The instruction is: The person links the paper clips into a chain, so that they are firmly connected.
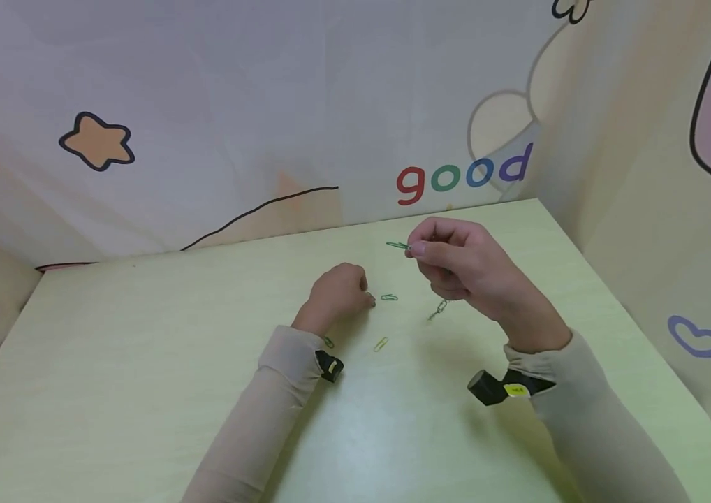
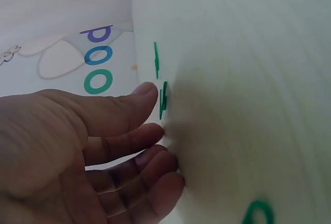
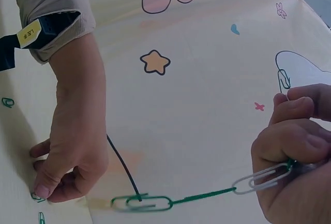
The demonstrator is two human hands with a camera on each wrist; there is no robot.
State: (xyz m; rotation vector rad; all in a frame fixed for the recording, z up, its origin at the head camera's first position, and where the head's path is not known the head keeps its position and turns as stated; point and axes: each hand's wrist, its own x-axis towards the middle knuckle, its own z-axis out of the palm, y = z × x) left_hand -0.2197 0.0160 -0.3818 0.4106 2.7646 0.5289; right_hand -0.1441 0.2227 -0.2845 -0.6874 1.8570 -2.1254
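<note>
My right hand (image 1: 475, 269) pinches a green paper clip (image 1: 397, 244) between thumb and index finger, raised above the table. From its curled lower fingers hangs a chain of linked paper clips (image 3: 201, 195), green and whitish ones. Low at the tabletop, my left hand (image 1: 336, 297) has its thumb and fingers apart. A green paper clip (image 2: 163, 100) lies just beyond those fingertips. Another green paper clip (image 1: 390, 297) is a little farther right. Beside the left wrist lies one more green paper clip (image 1: 329, 342), and a yellow paper clip (image 1: 380, 344) sits between the two arms.
The pale table (image 1: 142, 391) meets a printed cloth wall (image 1: 236, 126) at the back, with more cloth at both sides. Each wrist carries a black camera (image 1: 487, 388) strapped over the sleeve.
</note>
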